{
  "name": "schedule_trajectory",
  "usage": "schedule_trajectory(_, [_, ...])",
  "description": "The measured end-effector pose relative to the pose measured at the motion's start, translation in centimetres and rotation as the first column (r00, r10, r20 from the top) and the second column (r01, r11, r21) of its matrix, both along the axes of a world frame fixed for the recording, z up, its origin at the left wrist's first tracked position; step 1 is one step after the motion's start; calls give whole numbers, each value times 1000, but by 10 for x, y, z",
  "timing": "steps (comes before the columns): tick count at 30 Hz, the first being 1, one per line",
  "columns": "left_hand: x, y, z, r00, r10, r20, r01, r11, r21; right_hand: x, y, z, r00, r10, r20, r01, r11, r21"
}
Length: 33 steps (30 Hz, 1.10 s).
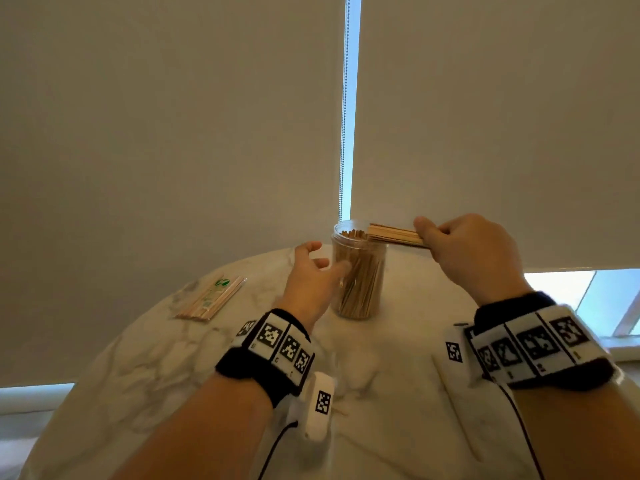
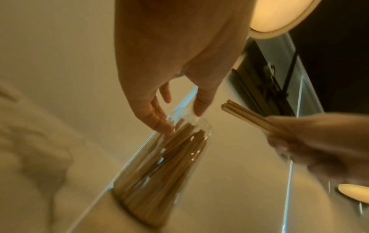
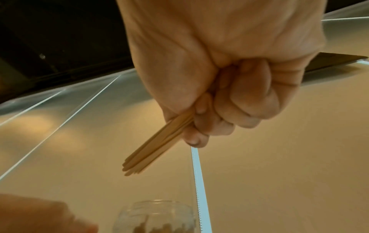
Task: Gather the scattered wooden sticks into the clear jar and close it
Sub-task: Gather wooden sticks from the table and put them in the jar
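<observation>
Sticks [image 1: 394, 234] are lying bunched and level in the right hand [image 1: 474, 251], whose fingers are curling tight around one end of the bundle while the free ends are reaching over the open mouth of the clear jar [image 1: 358, 271]; the right wrist view is showing that fist clenched round the wood, with the jar's rim low in the picture beneath it. Jar is standing upright on the marble table [image 1: 173, 358], already well filled with sticks standing on end; no lid is showing in any view. Left hand [image 1: 311, 271] is reaching at the jar's side with fingers spread and loose; the left wrist view is showing fingertips [image 2: 163, 124] at the rim and wall, touching or nearly so, though I cannot tell whether they are truly gripping; I am reading the hand as open and steadying. A wrapped pack of sticks [image 1: 211, 299] is lying well apart to the left; one thin loose stick [image 1: 341, 411] is lying near the left wrist.

Handling, as I judge it: the sticks are looking light, stiff and thin, so the bundle is likely to fan or slip if held loosely; holding near one end and tipping the other down into the mouth is seeming right. The jar is looking light and smooth-walled, liable to tip; bracing it at mid-wall is seeming wise.
</observation>
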<state>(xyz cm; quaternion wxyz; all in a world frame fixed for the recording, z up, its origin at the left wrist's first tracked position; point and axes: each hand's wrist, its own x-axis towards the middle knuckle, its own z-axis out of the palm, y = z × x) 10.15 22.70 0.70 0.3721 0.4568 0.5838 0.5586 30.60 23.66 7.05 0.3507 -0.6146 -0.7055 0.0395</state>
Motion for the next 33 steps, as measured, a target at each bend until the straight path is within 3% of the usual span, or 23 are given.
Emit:
schedule_trajectory(4, [1,37,10,980,-53,-190,53,999,-3,-15,45,21,985,-71,159,66,997,35])
schedule_trajectory(7, [8,60,12,974,-85,-210,88,996,6,-42,69,35,924,-53,380,34,998,56])
schedule_trajectory(11, [13,76,-5,977,-189,-95,192,981,25,-79,81,42,699,78,711,-90,996,-21])
schedule_trajectory(13, [12,76,-9,977,-159,-143,169,984,60,-96,84,36,583,178,793,-129,984,-125])
schedule_trajectory(15, [12,76,-10,970,-148,-192,162,985,56,-108,88,28,537,241,808,-134,970,-201])
schedule_trajectory(17, [13,77,-10,968,-160,-195,173,984,52,-111,90,31,565,290,772,-130,956,-264])
schedule_trajectory(23, [12,77,-13,970,-144,-198,155,987,41,-100,99,41,753,381,536,-214,913,-348])
schedule_trajectory(28, [11,77,-12,965,-153,-211,164,986,35,-101,102,33,756,403,516,-229,901,-368])
schedule_trajectory(31, [11,79,-15,966,-148,-210,160,986,41,-93,104,38,848,393,355,-272,899,-344])
schedule_trajectory(33, [10,79,-17,968,-154,-197,167,985,50,-90,104,35,872,386,302,-297,906,-302])
